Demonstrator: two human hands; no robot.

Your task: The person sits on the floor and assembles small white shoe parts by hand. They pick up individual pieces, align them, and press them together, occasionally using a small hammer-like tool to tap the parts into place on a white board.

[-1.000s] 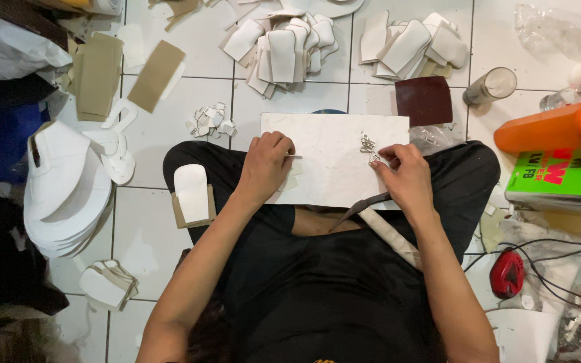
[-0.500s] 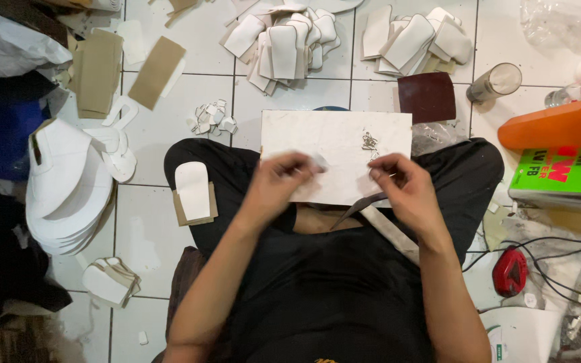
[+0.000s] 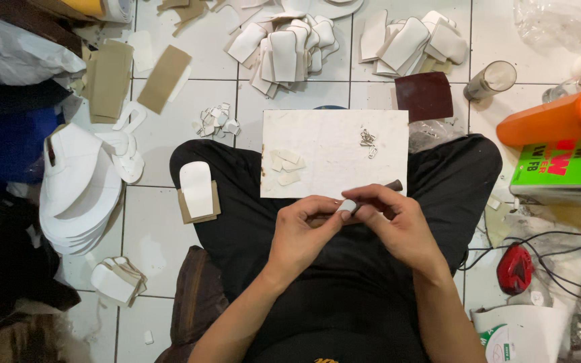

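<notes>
White board (image 3: 331, 144) lies across my lap, and both hands sit at its near edge, meeting over the black trousers. My left hand (image 3: 302, 235) curls its fingers together on a small pale piece (image 3: 347, 206), pinched between thumb and fingertips. My right hand (image 3: 398, 225) is clamped on a dark tool (image 3: 381, 193), whose handle pokes out to the far right while its tip meets the pale piece (I cannot tell what kind of tool it is). The two hands touch each other around that piece.

On the board, a few cut scraps (image 3: 285, 166) lie at the left, and a little cluster of metal clips (image 3: 368, 141) lies far right. A white insole (image 3: 197, 189) rests on brown card on my left thigh. On the tiled floor, piles of white cut pieces (image 3: 290, 47) lie far off, a brown square (image 3: 424, 95) just beyond the board's right corner, with a glass (image 3: 491, 80) beside it. A stack of white soles (image 3: 79, 191) sits at the left, an orange bottle (image 3: 556, 117) at the right.
</notes>
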